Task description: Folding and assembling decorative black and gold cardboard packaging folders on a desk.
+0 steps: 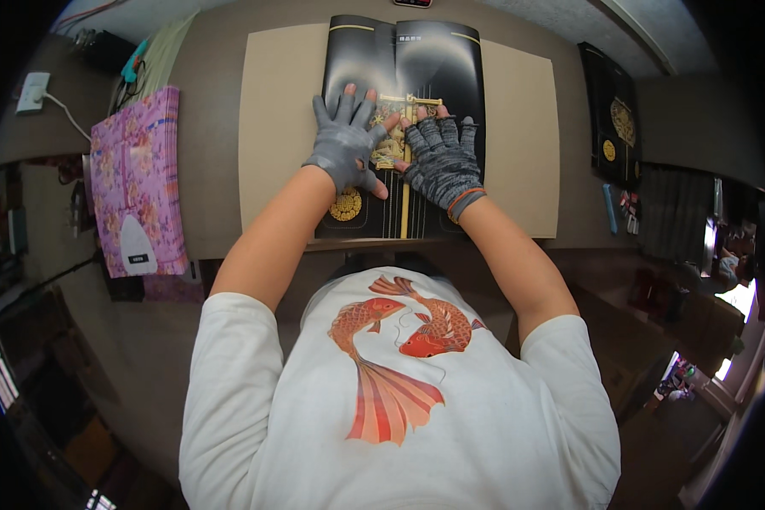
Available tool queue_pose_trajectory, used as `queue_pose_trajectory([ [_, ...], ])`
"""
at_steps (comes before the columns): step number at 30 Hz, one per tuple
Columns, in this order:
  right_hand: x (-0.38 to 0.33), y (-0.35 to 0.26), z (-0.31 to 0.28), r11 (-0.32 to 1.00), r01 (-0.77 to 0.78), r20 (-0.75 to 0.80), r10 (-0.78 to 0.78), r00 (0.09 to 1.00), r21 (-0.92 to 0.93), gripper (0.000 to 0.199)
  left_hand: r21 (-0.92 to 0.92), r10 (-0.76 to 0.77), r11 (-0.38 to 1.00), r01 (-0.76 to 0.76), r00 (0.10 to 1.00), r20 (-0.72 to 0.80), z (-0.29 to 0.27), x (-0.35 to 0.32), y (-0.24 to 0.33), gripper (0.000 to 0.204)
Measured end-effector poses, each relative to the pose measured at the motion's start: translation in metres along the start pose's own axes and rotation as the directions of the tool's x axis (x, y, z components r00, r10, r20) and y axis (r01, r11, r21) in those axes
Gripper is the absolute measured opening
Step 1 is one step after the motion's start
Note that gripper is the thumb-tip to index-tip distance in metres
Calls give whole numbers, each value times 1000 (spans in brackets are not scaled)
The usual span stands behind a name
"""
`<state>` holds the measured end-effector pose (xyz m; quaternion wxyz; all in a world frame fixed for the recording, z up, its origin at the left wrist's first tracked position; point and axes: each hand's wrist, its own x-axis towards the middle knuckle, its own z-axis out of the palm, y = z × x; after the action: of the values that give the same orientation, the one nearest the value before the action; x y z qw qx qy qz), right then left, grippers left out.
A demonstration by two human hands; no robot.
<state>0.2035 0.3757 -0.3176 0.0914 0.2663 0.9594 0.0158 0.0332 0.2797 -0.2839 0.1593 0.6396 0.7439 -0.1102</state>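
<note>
A glossy black sheet (439, 64) with gold print, perhaps a flat bag, lies lengthwise on a beige board (523, 144). A crease runs down the middle of its upper part. My left hand (342, 144), in a grey fingerless glove, presses flat on the sheet's left half with fingers spread. Beside it, my right hand (444, 157) rests on the right half in a dark mottled fingerless glove, its fingers stretched out and slightly apart. An orange band circles the right wrist. Both hands partly cover the gold pattern in the centre. Neither one grips anything.
At the left lies a stack of purple floral pieces (140, 187), near a white plug with a cable (36, 92). More black gold-printed pieces (612, 119) lie at the right, with a blue tool (609, 209) near them. The table's front edge runs just below the board.
</note>
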Motion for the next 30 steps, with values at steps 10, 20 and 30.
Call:
queue_pose_trajectory([
  [10, -1, 8, 12, 989, 78, -109, -64, 992, 125, 76, 78, 86, 994, -81, 995, -60, -13, 11, 27, 115],
  [20, 141, 106, -3, 980, -145, -199, 170, 965, 135, 85, 120, 38, 992, -30, 997, -65, -17, 11, 49, 69],
  [30, 185, 149, 8, 941, -289, -194, 321, 927, 175, 78, 92, 56, 995, -48, 995, -85, -13, 19, 49, 68],
])
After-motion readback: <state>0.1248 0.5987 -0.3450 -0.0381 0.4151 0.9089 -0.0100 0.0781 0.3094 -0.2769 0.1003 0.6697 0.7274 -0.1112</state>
